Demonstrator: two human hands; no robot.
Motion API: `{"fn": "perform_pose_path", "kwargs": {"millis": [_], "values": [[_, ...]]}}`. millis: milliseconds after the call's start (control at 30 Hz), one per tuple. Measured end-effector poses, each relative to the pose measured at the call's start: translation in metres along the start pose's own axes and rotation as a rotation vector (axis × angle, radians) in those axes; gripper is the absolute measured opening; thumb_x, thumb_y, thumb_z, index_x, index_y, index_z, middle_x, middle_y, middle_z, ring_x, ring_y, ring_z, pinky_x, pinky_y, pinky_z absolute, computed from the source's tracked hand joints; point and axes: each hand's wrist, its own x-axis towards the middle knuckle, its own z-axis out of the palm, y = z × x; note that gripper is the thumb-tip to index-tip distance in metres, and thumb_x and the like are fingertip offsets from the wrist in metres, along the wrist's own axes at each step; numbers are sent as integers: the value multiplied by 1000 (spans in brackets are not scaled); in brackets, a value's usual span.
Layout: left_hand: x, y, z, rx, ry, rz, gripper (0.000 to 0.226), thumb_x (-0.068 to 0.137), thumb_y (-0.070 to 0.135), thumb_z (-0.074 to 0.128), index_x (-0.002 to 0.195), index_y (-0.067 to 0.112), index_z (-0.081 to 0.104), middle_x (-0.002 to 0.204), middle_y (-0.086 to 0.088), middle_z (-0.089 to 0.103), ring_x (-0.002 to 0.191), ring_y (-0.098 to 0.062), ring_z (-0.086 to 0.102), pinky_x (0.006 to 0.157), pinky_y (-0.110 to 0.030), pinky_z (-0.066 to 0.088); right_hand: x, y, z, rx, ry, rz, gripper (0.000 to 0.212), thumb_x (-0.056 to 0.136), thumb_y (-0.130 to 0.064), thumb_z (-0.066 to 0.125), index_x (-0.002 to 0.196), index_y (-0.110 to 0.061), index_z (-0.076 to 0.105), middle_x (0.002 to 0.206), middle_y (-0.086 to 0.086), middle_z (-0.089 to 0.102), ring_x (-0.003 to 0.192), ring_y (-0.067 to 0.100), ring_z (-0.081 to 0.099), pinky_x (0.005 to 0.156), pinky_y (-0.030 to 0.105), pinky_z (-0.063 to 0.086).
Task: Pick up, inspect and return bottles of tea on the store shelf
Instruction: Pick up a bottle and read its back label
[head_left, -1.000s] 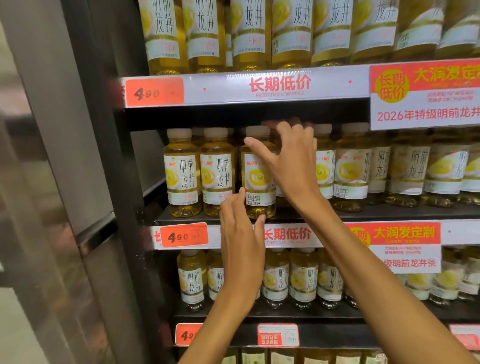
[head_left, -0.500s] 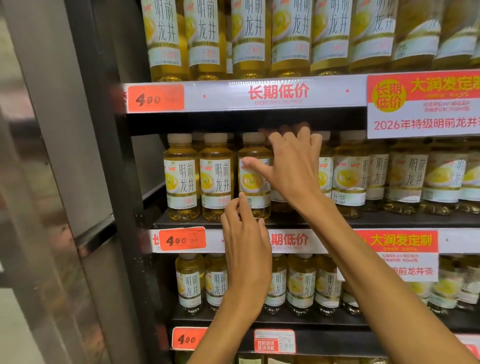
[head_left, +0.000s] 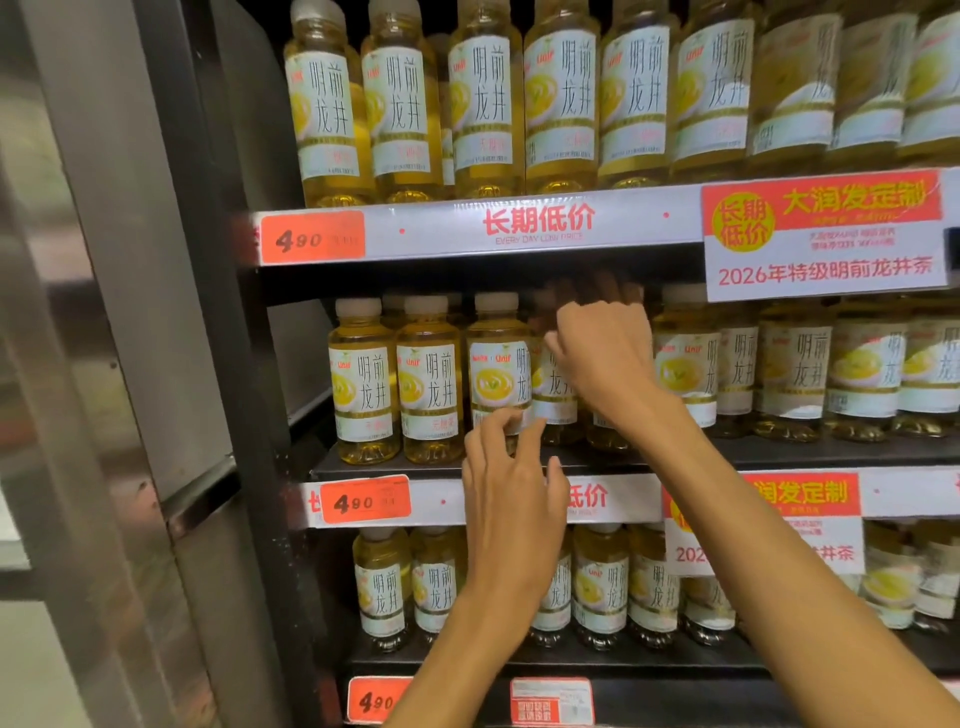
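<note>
On the middle black metal shelf, the right hand curls its fingers round an upright clear plastic bottle of yellow tea, long axis vertical, white cap up. The left hand, fingers loosely spread, touches the base of the neighbouring tea bottle

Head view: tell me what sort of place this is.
Most likely a supermarket drinks aisle: tiered dark shelves packed with identical yellow tea bottles, orange 4.90 price tags, and red-and-white promotional signs.
</note>
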Motion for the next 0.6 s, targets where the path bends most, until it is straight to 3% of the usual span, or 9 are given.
{"fn": "perform_pose_path", "kwargs": {"millis": [67,200,300,400,533,600], "values": [[-1,-3,0,-12,-1,-5,42,93,18,55,135,16,50,136,-3,42,128,-15,33,104,-26,32,-2,0,-1,23,66,-15,28,96,-32,52,74,-13,53,64,1,51,76,27,62,77,37,37],[-1,-7,-2,-81,1,-17,44,93,14,56,135,12,48,133,-3,44,125,-12,35,102,-18,28,-11,4,-5,126,224,-14,43,93,-46,54,96,-3,58,84,15,62,83,32,55,81,41,38],[-1,-7,-3,-139,-1,-14,45,92,13,57,136,11,46,133,-2,44,124,-11,35,104,-17,30,-25,5,-7,356,334,-52,37,89,-36,64,105,-3,55,95,10,58,88,22,49,78,34,37],[-2,-7,-1,-165,-17,-12,52,93,17,57,141,12,38,138,-2,42,127,-10,32,105,-16,23,-42,2,-9,699,274,-114,31,90,-21,65,113,-6,50,106,-1,50,95,2,44,77,18,40],[-2,-5,0,-249,-56,-26,65,90,26,64,145,14,32,143,0,38,134,-8,29,109,-18,25,-59,-1,-15,774,270,-151,28,91,-12,63,114,-2,51,111,10,56,96,5,48,79,16,42],[-2,-4,-1,-305,-74,-32,71,87,31,67,146,17,29,145,3,36,135,-6,29,110,-19,26,-62,0,-25,868,298,-135,28,90,-12,64,113,-2,51,109,3,55,93,4,50,79,17,44]]}}
